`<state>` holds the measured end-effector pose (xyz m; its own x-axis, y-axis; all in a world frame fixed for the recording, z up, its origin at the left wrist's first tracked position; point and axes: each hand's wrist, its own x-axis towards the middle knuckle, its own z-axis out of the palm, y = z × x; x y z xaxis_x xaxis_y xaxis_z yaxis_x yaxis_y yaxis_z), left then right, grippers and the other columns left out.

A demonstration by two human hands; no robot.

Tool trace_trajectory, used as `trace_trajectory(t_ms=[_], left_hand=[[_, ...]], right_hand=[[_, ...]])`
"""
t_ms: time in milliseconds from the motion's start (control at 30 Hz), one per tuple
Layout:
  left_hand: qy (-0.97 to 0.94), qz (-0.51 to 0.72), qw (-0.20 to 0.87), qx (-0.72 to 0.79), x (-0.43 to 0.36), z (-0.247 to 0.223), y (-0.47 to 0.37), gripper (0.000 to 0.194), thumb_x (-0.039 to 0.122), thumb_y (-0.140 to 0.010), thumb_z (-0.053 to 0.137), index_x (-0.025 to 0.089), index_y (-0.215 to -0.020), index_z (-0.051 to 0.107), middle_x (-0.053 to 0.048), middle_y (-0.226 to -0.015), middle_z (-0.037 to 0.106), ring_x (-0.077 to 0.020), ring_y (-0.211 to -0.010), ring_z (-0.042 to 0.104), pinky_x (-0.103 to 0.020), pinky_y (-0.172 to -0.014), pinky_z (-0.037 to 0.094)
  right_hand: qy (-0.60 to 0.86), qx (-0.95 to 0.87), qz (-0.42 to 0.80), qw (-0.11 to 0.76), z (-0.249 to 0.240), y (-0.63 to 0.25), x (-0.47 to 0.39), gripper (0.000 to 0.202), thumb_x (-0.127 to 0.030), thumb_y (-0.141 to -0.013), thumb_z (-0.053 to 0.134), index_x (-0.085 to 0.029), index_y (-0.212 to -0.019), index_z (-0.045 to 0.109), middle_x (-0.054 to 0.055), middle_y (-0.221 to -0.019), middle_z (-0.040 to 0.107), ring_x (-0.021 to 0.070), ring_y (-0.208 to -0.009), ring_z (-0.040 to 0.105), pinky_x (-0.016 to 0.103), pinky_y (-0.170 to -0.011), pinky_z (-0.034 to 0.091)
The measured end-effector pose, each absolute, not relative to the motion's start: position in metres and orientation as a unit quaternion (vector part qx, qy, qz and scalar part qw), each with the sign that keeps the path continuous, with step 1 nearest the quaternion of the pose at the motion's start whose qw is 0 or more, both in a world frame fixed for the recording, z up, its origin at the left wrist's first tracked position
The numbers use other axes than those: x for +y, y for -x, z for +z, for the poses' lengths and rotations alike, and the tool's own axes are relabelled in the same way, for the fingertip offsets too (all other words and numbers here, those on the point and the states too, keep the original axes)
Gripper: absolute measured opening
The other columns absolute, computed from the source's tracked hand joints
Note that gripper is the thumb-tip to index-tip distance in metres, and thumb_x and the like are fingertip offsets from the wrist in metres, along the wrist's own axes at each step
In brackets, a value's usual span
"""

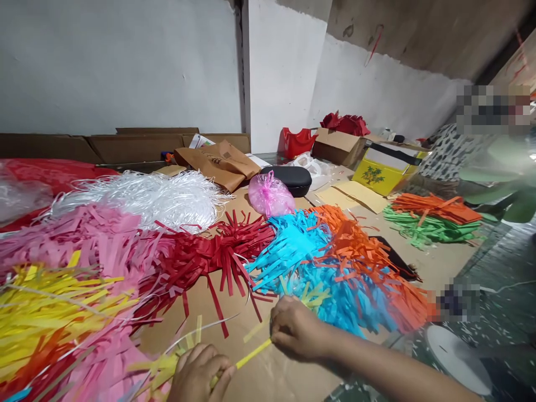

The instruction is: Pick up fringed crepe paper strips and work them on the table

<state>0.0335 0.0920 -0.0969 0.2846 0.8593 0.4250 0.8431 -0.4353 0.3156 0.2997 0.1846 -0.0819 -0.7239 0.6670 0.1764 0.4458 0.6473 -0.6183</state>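
1. I see a thin yellow paper strip [251,353] stretched between both hands at the near edge of the brown cardboard sheet [234,312].
2. Left hand [201,373] pinches its near end.
3. Right hand [295,329] is closed on the far end.
4. Blue fringed paper pile [293,251] lies just beyond the right hand, red fringed paper pile [196,257] further left.

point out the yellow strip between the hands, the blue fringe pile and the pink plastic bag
yellow strip [253,353], head view, on its middle between the two hands
blue fringe pile [293,245], head view, on its upper part
pink plastic bag [270,196], head view, on its bulging middle
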Motion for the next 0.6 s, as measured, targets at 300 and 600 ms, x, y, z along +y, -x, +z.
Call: trace_trajectory(t_ms=[300, 600], left_hand=[[-0.838, 0.295, -0.091, 0.449, 0.089, -0.083, -0.055, 0.038, 0.003, -0.078, 0.048, 0.032, -0.093, 0.067, 0.006, -0.081, 0.072, -0.0175, -0.08, 0.06, -0.038, -0.094, 0.031], [-0.838, 0.281, -0.122, 0.451, 0.093, -0.085, -0.08, 0.035, 0.0, -0.089, 0.04, 0.023, -0.083, 0.066, 0.002, -0.074, 0.068, -0.0164, -0.071, 0.06, -0.035, -0.09, 0.037]], right_hand=[[0.169, -0.966, 0.011, 0.195, -0.065, -0.289, 0.169, 0.014, -0.024, -0.096, 0.059, -0.019, -0.083, 0.062, -0.001, -0.083, 0.07, 0.0187, -0.086, 0.055, 0.04, -0.078, 0.027], [0.125, -0.967, -0.109, 0.193, -0.069, -0.272, 0.172, 0.023, -0.017, -0.094, 0.056, -0.016, -0.071, 0.06, 0.003, -0.072, 0.064, 0.0185, -0.07, 0.047, 0.04, -0.074, 0.028]])
